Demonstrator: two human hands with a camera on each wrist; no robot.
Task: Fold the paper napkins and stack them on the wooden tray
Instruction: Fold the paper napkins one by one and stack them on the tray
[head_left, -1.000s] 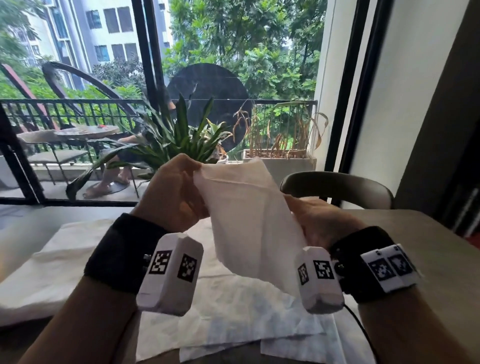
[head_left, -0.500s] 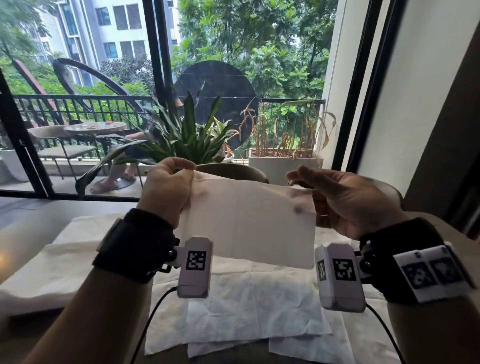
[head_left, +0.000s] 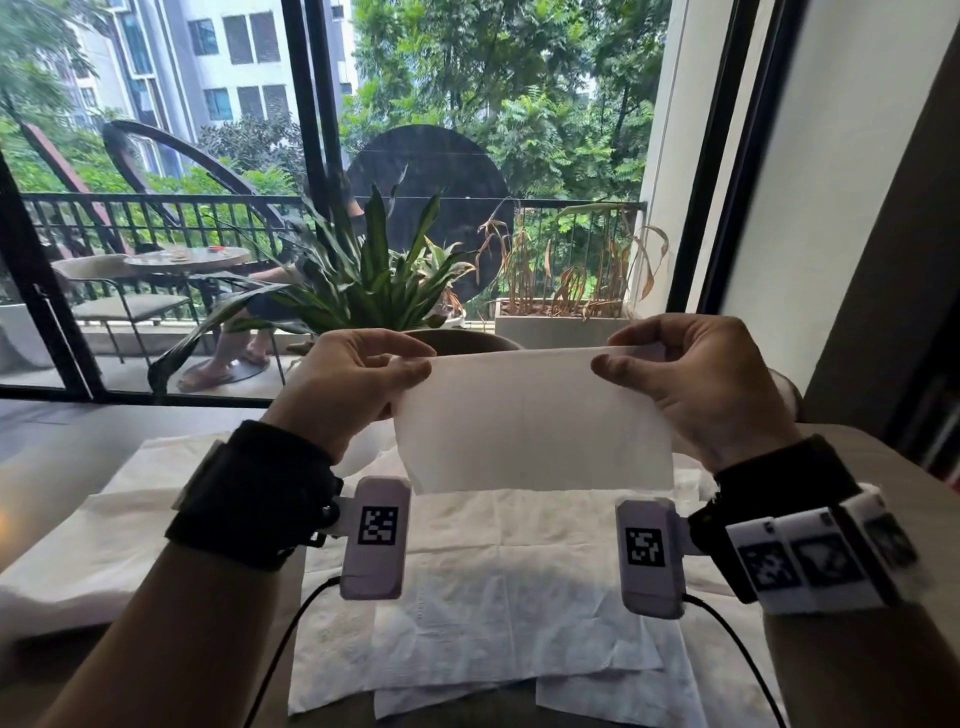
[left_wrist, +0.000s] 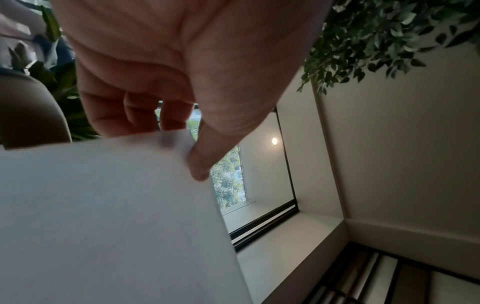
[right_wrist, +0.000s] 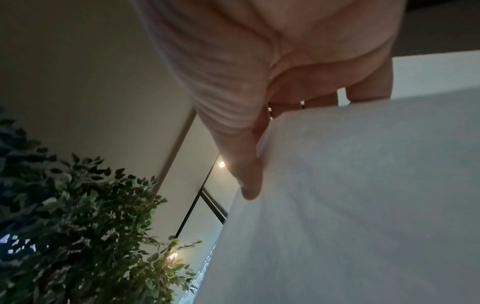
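Note:
I hold a white paper napkin (head_left: 530, 421) stretched flat in the air above the table, folded to a wide rectangle. My left hand (head_left: 358, 379) pinches its upper left corner between thumb and fingers; the left wrist view shows that hand (left_wrist: 179, 131) pinching the napkin (left_wrist: 103, 216). My right hand (head_left: 685, 374) pinches the upper right corner, and in the right wrist view the thumb lies on the napkin (right_wrist: 363, 195). Several unfolded napkins (head_left: 493, 587) lie spread on the table below. No wooden tray is in view.
More white paper (head_left: 104, 540) lies on the table at the left. A brown chair back (head_left: 457, 340) stands behind the table, with a potted plant (head_left: 374, 280) and a window beyond. A wall and dark frame stand at the right.
The napkin went from hanging crumpled between my hands to being pulled taut and level. Both hands moved apart and rose slightly, each pinching an upper corner.

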